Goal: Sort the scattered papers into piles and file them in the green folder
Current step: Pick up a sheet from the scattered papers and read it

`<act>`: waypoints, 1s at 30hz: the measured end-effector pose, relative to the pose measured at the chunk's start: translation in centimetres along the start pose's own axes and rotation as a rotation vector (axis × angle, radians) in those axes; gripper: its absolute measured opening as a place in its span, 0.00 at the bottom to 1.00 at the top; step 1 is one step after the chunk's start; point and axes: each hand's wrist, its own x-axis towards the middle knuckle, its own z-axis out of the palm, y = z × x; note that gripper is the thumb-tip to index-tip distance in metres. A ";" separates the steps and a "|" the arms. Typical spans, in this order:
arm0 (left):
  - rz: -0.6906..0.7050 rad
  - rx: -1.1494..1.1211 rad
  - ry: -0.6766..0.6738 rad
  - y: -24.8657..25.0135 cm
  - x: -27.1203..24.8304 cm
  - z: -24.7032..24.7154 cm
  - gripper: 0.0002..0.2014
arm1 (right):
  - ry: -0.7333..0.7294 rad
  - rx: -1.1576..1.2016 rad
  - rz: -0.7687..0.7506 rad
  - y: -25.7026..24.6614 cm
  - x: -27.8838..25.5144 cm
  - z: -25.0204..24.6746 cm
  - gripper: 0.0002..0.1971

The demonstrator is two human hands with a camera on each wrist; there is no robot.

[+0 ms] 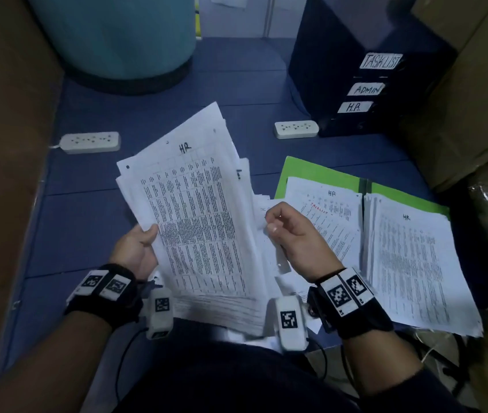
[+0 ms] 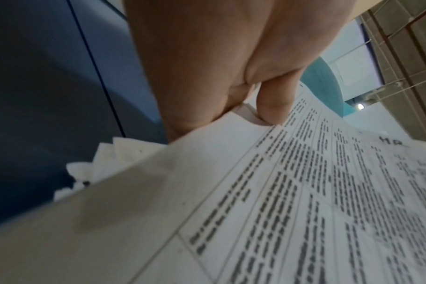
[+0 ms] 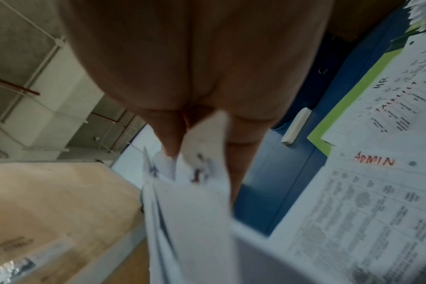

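Left hand (image 1: 135, 251) fingers clamp the fanned paper stack (image 1: 198, 222); right hand (image 1: 293, 234) fingers pinch a sheet (image 3: 202, 153). Loose lower sheets may slip out.

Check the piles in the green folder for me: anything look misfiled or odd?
Yes. In the green folder, the left pile shows a sheet headed HR with a red TASKLIST sheet lying askew over it, so two categories look mixed. The right pile is topped HR. The left hand holds another HR-topped stack.

A fanned, tilted sheaf of printed papers (image 1: 195, 216) sits beside the open green folder (image 1: 320, 174) bearing 2 stacks.
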 end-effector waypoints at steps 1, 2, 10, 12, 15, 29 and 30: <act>0.012 -0.010 -0.018 -0.1 -0.1 0.5 0.16 | 0.000 0.038 0.006 0.1 -0.2 -0.6 0.10; 0.032 -0.002 -0.032 -0.1 -0.2 1.1 0.16 | 0.002 0.072 0.018 0.4 -0.4 -1.3 0.09; 0.441 0.260 0.179 -0.2 -3.5 7.9 0.16 | 0.083 0.024 0.125 1.2 0.2 -5.6 0.05; 0.549 0.301 0.220 -0.1 -5.0 9.8 0.13 | 0.165 -0.060 0.080 0.6 1.2 -6.2 0.11; 0.721 0.318 0.270 0.5 -6.8 11.6 0.13 | 0.275 -0.006 -0.108 -1.4 2.1 -6.7 0.10; 0.579 0.508 0.411 -6.0 -6.6 9.6 0.20 | 0.171 -0.166 0.038 4.6 1.4 -4.1 0.12; 0.567 0.519 0.419 -5.8 -6.6 9.6 0.20 | 0.181 -0.207 0.032 4.4 1.5 -3.9 0.09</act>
